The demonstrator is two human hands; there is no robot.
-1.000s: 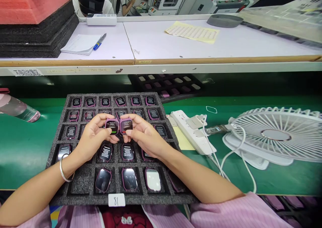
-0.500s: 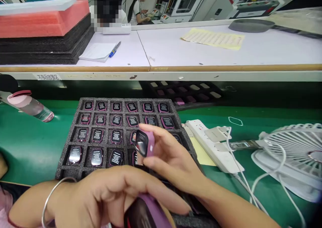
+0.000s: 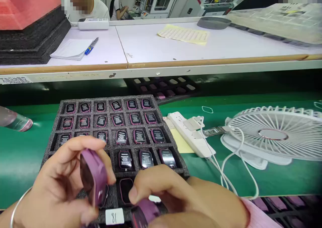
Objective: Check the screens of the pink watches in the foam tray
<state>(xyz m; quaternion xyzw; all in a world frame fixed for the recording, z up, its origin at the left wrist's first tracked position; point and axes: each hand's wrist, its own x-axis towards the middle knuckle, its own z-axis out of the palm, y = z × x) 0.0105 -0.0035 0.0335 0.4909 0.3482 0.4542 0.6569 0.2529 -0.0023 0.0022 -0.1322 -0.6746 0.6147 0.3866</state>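
A black foam tray (image 3: 113, 144) with several pink-cased smartwatch bodies in its pockets lies on the green bench in front of me. My left hand (image 3: 62, 184) is closed on one pink watch body (image 3: 94, 176), held on edge close to the camera over the tray's near-left part. My right hand (image 3: 181, 197) is closed on a second pink watch body (image 3: 144, 214) at the tray's near edge, by the white label marked 81 (image 3: 114, 217). A silver bangle sits on my left wrist.
A white power strip (image 3: 191, 134) with plugs and cables and a white desk fan (image 3: 274, 137) lie to the right. A pink bottle (image 3: 15, 120) lies at the left. The shelf above holds foam stacks (image 3: 32, 30), a notepad with pen, a yellow sheet. Other people sit beyond.
Both hands stay near the camera. The left hand's watch body has come up into view on edge; the right hand has dropped with its watch from above the tray to the near edge.
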